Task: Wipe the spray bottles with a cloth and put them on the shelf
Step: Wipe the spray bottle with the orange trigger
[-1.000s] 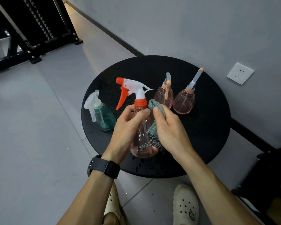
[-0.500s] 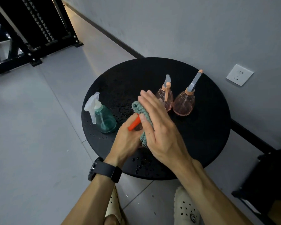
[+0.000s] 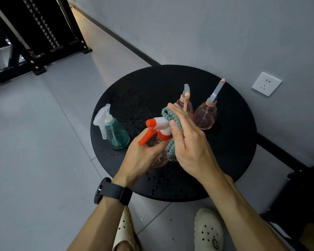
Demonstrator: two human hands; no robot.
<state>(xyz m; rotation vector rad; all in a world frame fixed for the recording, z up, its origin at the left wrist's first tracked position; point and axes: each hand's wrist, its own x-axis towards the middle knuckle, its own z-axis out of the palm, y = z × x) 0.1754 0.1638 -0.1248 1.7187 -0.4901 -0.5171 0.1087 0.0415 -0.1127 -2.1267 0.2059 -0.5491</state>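
Here, listed from largest to smallest: a round black table (image 3: 225,160), wet with droplets, lies under the grip. Above it the left hand (image 3: 141,160), a black watch (image 3: 112,193) on its wrist, curls its fingers round the clear pink body of the orange-trigger spray bottle (image 3: 153,126), holding it tilted with the nozzle pointing away from the right hand. The right hand (image 3: 190,147) holds the green cloth (image 3: 170,118) against the bottle's white head, thumb pinching the cloth to the neck, fingers laid over it. Just left of the grip stands a teal spray bottle (image 3: 116,133) with a white trigger. Just beyond the grip stand two pink teardrop bottles: the nearer pink bottle (image 3: 186,104) partly hidden behind the right fingers, the farther pink bottle (image 3: 206,115) to its right. Below the grip, two white clogs (image 3: 208,230) rest on the floor.
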